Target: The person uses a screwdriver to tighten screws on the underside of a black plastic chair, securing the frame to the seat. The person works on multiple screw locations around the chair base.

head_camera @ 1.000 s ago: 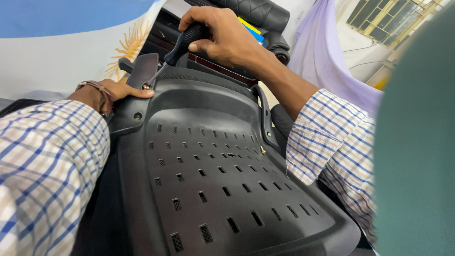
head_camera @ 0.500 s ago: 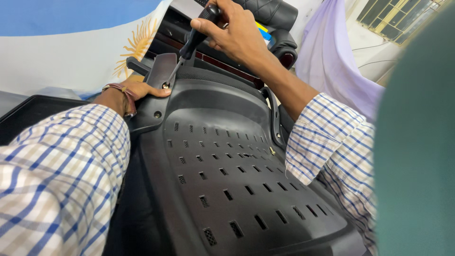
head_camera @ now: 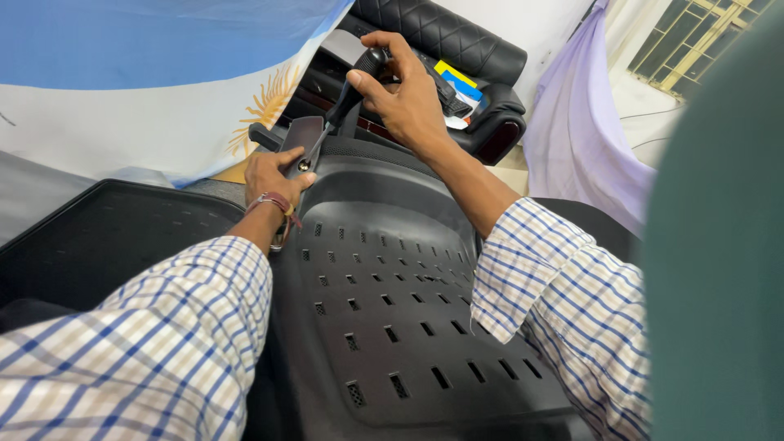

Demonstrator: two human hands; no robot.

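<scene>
Behind everything hangs a pale blue and white flag with a yellow sun emblem, beside a black quilted office chair and a lilac cloth draped near a barred window.

Right hand: it is clenched around the black handle of a screwdriver, thumb on the near side, fingers curled over the top. The tool slants down and to the left, and its metal shaft meets a screw at the top edge of a black plastic chair back shell.

Left hand: it rests at that same spot, fingers pressed against a dark brown bracket plate that stands at the shell's upper edge, just beside the screwdriver tip. It steadies the plate rather than closing round it. A red thread band and a bracelet circle the wrist.

Both forearms wear blue and white checked sleeves, the right one rolled up to mid-forearm.

The shell lies face down under the arms, curved, with rows of small rectangular vent slots across its middle. To its left sits another black moulded panel, lying flat. On the quilted chair's seat lie some coloured packets, yellow and blue. A blurred dark green shape fills the right edge of the view.
</scene>
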